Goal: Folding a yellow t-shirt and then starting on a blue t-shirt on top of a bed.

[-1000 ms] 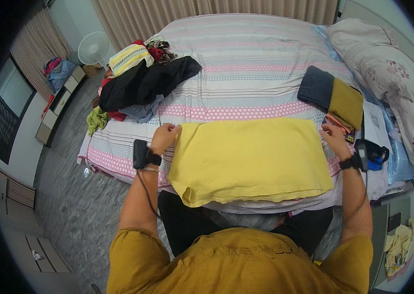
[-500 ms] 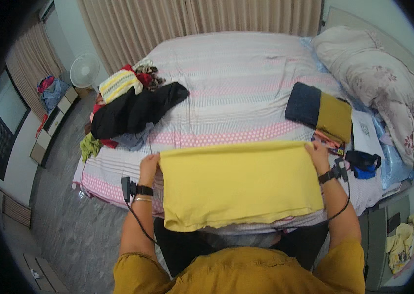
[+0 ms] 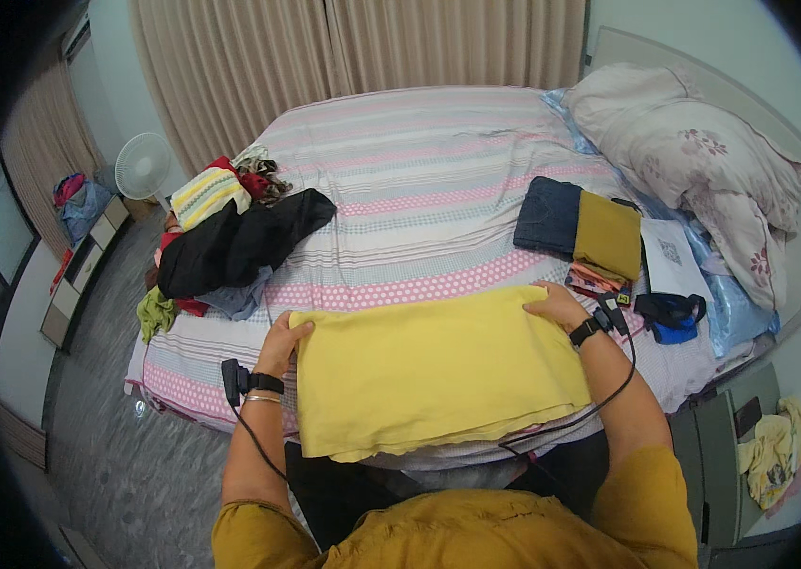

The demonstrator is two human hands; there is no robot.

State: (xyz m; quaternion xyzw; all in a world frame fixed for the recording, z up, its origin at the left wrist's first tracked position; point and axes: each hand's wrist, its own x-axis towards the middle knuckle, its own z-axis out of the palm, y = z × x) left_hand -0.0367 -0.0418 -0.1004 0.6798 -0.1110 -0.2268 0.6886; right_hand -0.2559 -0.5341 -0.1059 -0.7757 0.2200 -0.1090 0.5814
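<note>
The left hand (image 3: 281, 343) and the right hand (image 3: 557, 305) are gripping the far left and far right corners of a yellow cloth (image 3: 438, 375), which is spanning the near edge of the bed (image 3: 419, 237). Uneven pulling could be skewing its loose near layers; the black cable (image 3: 634, 360), trailing by the near right corner, could be snagging the hem.

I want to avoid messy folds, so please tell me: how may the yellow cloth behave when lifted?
The yellow cloth is probably floppy, as its lower edge is wavy. Its layers may shift apart, since their lower edges do not line up. It seems fairly light, because its edges appear thin.
</note>
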